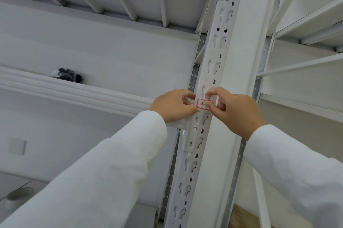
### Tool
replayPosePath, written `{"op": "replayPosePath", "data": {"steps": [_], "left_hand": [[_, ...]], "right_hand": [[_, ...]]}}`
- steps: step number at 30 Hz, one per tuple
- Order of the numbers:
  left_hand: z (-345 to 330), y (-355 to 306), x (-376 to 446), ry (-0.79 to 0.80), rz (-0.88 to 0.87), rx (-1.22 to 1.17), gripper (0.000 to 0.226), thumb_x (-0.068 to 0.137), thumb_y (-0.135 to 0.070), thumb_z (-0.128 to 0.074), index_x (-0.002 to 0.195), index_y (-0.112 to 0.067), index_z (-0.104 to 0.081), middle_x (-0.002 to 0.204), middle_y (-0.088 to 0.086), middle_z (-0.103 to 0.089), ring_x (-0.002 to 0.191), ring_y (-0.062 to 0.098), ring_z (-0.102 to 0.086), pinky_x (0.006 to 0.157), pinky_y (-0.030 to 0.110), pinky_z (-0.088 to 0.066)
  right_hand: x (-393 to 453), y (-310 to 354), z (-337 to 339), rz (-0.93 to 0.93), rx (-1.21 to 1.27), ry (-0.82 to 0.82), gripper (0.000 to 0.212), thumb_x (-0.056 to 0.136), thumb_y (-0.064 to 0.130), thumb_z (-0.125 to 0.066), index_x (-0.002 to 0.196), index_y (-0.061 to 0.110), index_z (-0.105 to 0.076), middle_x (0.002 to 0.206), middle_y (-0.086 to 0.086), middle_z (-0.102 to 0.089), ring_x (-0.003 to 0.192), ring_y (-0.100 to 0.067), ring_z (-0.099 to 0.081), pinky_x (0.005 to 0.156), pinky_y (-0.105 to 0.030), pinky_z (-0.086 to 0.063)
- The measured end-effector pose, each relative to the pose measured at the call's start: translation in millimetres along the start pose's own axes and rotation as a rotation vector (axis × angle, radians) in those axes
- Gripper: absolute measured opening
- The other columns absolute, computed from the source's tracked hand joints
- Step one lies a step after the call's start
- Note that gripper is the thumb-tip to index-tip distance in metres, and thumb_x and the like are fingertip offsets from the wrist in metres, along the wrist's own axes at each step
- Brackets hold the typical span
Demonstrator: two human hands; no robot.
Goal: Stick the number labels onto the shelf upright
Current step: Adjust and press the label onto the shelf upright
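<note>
Both hands were raised to the white slotted shelf upright (207, 71), working one red-bordered number label (204, 104) that sat on the front face of the post, level with the shelf beam (74, 90) running in from the left. The left hand (173, 106) had its fingers curled in, fingertips touching the label's left edge, probably to pin that side so the sticker couldn't skew. The right hand (235, 110) was pinched together at the label's right end, thumb over the lower right corner and index finger on the post just above the top edge, so part of the handwriting was hidden; only what looked like a "3-" could be read. The label lay roughly square to the post, across the row of keyhole slots, likely because that front face is what anyone walking the aisle reads. Judged as the pressing or smoothing step: the label looked flat against the metal, but whether the adhesive was fully down could not be told. No backing sheet or spare labels were in view. White sleeves (115, 168) covered both forearms. A dark bagged item (69, 75) rested on the shelf above the beam, well apart from the work. Risk: the sticker bridged open slots, so pressing hard there could dimple or tear it; rubbing on the solid strips between slots would be safer.
</note>
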State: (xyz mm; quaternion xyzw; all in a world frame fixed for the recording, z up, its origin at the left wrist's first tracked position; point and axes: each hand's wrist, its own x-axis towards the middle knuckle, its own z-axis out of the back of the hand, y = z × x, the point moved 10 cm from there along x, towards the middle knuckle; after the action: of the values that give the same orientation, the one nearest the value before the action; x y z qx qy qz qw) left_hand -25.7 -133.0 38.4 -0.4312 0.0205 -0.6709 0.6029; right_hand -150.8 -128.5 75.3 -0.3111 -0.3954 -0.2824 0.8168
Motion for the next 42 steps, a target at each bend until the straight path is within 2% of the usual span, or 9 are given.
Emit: {"op": "replayPosePath", "data": {"steps": [5,9,15,18,24,28,31,38,42], "left_hand": [[0,-1,0,-0.007,0.004,0.0,0.039,0.082,-0.03,-0.052,0.121,-0.035,-0.056,0.107,-0.015,-0.07,0.103,0.009,-0.059,0.083,0.026,-0.038],[0,1,0,-0.007,0.009,0.001,0.04,0.082,-0.031,-0.053,0.122,-0.035,-0.056,0.107,-0.016,-0.07,0.104,0.009,-0.059,0.085,0.027,-0.039],[0,1,0,-0.006,0.007,0.001,0.04,0.082,-0.031,-0.053,0.121,-0.035,-0.057,0.107,-0.015,-0.07,0.103,0.009,-0.059,0.087,0.027,-0.04],[1,1,0,-0.008,0.006,-0.007,0.039,0.082,-0.031,-0.053,0.121,-0.035,-0.057,0.105,-0.016,-0.07,0.101,0.008,-0.059,0.086,0.026,-0.04],[0,1,0,0.001,-0.003,-0.004,0.04,0.082,-0.032,-0.053,0.122,-0.035,-0.056,0.106,-0.015,-0.07,0.102,0.008,-0.059,0.084,0.027,-0.04],[0,0,1,0.004,-0.008,-0.001,0.039,0.083,-0.032,-0.053,0.122,-0.035,-0.056,0.107,-0.015,-0.07,0.101,0.008,-0.058,0.083,0.027,-0.039],[-1,1,1,0.004,-0.007,-0.005,0.038,0.083,-0.031,-0.053,0.121,-0.035,-0.057,0.104,-0.015,-0.07,0.098,0.007,-0.057,0.082,0.027,-0.039],[0,1,1,-0.005,0.005,-0.009,0.038,0.082,-0.031,-0.053,0.12,-0.035,-0.057,0.106,-0.016,-0.07,0.101,0.008,-0.058,0.085,0.026,-0.039],[-1,2,1,-0.002,0.011,-0.011,0.039,0.081,-0.032,-0.053,0.12,-0.036,-0.057,0.107,-0.016,-0.07,0.103,0.009,-0.059,0.085,0.027,-0.04]], "right_hand": [[-1,15,5,0.085,-0.007,0.004,0.011,0.086,0.024,-0.06,0.095,0.022,-0.066,0.046,0.02,-0.025,0.045,-0.02,-0.043,0.045,-0.03,-0.044],[5,14,6,0.069,-0.028,-0.001,0.01,0.087,0.026,-0.058,0.089,0.02,-0.065,0.044,0.018,-0.022,0.048,-0.02,-0.045,0.048,-0.028,-0.039],[9,9,-4,0.039,-0.09,0.101,0.021,0.095,0.033,-0.039,0.101,0.02,-0.055,0.077,0.004,-0.065,0.071,-0.029,-0.06,0.06,-0.031,-0.041],[10,8,-9,0.044,-0.116,0.131,0.023,0.096,0.034,-0.034,0.103,0.019,-0.051,0.086,0.0,-0.069,0.072,-0.03,-0.06,0.061,-0.033,-0.043],[4,11,-10,0.06,-0.088,0.134,0.021,0.095,0.032,-0.037,0.101,0.017,-0.051,0.071,0.006,-0.064,0.058,-0.026,-0.05,0.054,-0.03,-0.035],[2,-1,2,0.01,-0.037,0.063,0.016,0.091,0.028,-0.051,0.101,0.018,-0.059,0.046,0.016,-0.033,0.049,-0.023,-0.044,0.047,-0.027,-0.033],[1,-1,4,0.008,-0.053,0.063,0.015,0.089,0.03,-0.055,0.097,0.019,-0.061,0.043,0.016,-0.027,0.046,-0.022,-0.043,0.044,-0.022,-0.025],[5,2,-2,0.0,-0.085,0.104,0.016,0.092,0.031,-0.049,0.093,0.019,-0.059,0.045,0.013,-0.03,0.054,-0.026,-0.05,0.049,-0.026,-0.029],[9,5,-6,0.015,-0.16,0.141,0.023,0.095,0.033,-0.037,0.1,0.018,-0.053,0.068,0.005,-0.061,0.066,-0.029,-0.057,0.057,-0.029,-0.036]]}}
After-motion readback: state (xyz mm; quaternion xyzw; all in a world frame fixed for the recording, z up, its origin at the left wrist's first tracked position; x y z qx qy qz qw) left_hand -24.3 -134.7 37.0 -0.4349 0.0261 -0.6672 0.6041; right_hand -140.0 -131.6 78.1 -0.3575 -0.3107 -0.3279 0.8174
